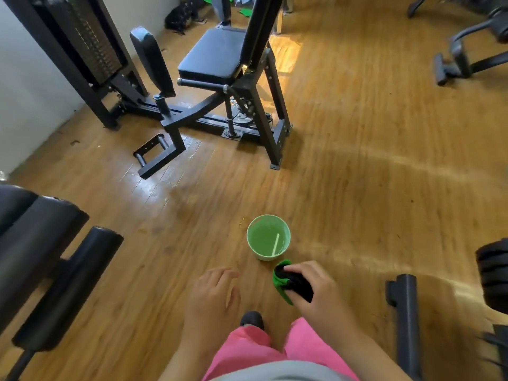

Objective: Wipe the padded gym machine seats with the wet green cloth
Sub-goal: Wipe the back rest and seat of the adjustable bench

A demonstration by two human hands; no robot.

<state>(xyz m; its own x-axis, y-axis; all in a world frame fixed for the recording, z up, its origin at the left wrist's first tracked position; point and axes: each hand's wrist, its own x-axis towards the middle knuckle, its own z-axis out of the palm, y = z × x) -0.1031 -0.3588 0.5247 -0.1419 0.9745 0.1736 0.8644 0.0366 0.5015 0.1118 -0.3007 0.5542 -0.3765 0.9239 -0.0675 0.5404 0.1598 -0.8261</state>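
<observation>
My right hand [313, 287] grips a bunched green cloth [280, 281] with a dark part under my fingers, held just below a small green bucket [268, 237] of water on the wooden floor. My left hand [213, 295] hovers with relaxed, spread fingers and holds nothing. A black padded seat [213, 55] on a gym machine stands farther ahead, with an upright black pad [151, 59] to its left. Black padded rollers [55, 259] of another machine fill the lower left.
A weight stack [82, 39] stands against the wall at upper left. A footrest bar [154, 152] juts from the machine onto the floor. More machine parts stand at the right edge [406, 320] and upper right [464, 56]. My pink trousers and dark shoe [251, 318] show below.
</observation>
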